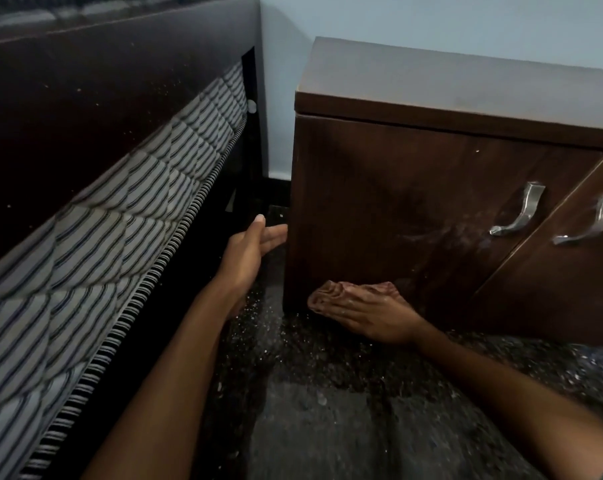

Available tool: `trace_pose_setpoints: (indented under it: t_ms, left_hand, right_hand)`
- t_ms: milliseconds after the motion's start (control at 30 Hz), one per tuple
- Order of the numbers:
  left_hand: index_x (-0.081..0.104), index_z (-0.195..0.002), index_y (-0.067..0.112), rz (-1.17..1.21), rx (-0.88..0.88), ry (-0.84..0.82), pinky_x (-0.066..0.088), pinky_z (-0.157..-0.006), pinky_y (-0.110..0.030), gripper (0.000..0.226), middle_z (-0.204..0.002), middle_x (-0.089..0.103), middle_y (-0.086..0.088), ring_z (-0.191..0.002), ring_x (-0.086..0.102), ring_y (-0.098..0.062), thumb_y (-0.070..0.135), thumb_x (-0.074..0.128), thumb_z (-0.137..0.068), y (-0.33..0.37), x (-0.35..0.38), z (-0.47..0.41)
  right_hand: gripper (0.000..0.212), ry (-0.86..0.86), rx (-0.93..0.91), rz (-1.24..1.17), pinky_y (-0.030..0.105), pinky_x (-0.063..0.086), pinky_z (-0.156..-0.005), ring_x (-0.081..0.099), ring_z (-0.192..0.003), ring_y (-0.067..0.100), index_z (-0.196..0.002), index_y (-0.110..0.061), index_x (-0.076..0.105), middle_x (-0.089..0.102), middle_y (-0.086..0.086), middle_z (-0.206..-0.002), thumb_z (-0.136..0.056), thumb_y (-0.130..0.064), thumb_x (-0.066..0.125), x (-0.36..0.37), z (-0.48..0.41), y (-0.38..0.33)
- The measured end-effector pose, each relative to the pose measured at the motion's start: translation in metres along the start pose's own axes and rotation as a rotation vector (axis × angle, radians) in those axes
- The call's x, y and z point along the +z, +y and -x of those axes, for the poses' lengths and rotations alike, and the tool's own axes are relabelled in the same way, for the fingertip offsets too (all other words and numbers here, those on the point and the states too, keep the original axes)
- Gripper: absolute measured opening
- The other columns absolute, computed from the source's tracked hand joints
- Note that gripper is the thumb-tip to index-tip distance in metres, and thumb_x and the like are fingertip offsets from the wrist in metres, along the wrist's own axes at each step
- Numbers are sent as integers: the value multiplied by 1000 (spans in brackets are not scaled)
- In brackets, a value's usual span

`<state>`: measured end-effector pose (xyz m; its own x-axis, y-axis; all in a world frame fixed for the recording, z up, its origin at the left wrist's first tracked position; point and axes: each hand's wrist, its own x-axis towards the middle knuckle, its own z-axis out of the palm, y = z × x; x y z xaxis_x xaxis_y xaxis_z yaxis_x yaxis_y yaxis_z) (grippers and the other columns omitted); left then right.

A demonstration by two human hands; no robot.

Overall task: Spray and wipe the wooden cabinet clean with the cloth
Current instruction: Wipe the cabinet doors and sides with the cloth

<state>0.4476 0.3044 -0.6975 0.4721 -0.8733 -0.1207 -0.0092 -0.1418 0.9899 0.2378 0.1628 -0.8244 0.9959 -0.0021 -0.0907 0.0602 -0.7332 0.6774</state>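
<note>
The dark wooden cabinet point(390, 202) stands on the floor against the pale wall, with two metal handles on its doors at the right. Wet spray streaks show on its front near the left handle point(516, 209). My right hand point(379, 315) lies flat on a brownish crumpled cloth point(331, 294) and presses it against the cabinet's bottom left corner. My left hand point(251, 249) is open, fingers together, with its fingertips at the cabinet's left side edge. No spray bottle is in view.
A bed with a striped mattress point(120, 216) and a dark frame runs along the left, leaving a narrow gap to the cabinet. The dark speckled floor point(327, 410) stretches below my arms. The second handle point(594, 220) sits at the far right.
</note>
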Motion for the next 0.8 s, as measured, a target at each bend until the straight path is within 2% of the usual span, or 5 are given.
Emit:
trace_pose_setpoints:
  t_ms: [100,167,333,700,800]
  left_hand:
    - [56,-129,5,15,11,-20,38,-100,-15,53,-130,60,-9,-122,53,-13,33,18,-106,-3,0,-1]
    - [56,-129,4,21,4,-26,42,-82,-5,51,-129,60,-9,-124,54,-16,30,19,-106,-6,-1,-2]
    - [53,-130,-4,131,-5,-29,46,-92,-16,51,-131,58,-16,-122,56,-21,28,21,-106,-9,-1,-4]
    - [63,-117,4,88,24,27,42,-106,-32,28,-123,63,-9,-119,57,-20,-1,48,-94,-11,6,-4]
    - [60,-114,10,30,59,80,50,-89,-16,26,-119,63,-4,-111,59,-12,-1,54,-92,-10,12,-2]
  right_hand:
    - [58,60,64,-21,38,-7,-118,28,-136,13,-149,-11,15,24,0,-155,-95,-23,31,11,40,6]
    - [55,119,118,-45,39,-6,-118,23,-139,14,-148,-12,21,20,-1,-156,-95,-23,32,4,43,10]
    - [47,238,102,27,42,4,-116,35,-137,18,-139,-9,42,39,1,-147,-95,-20,31,-25,-29,11]
    - [49,-275,-127,135,46,-9,-117,49,-127,12,-119,-16,65,58,-5,-131,-85,-19,29,11,-46,-30]
    - [45,-336,-92,83,46,-11,-117,49,-127,10,-122,-14,62,57,-5,-132,-85,-20,38,23,-10,-29]
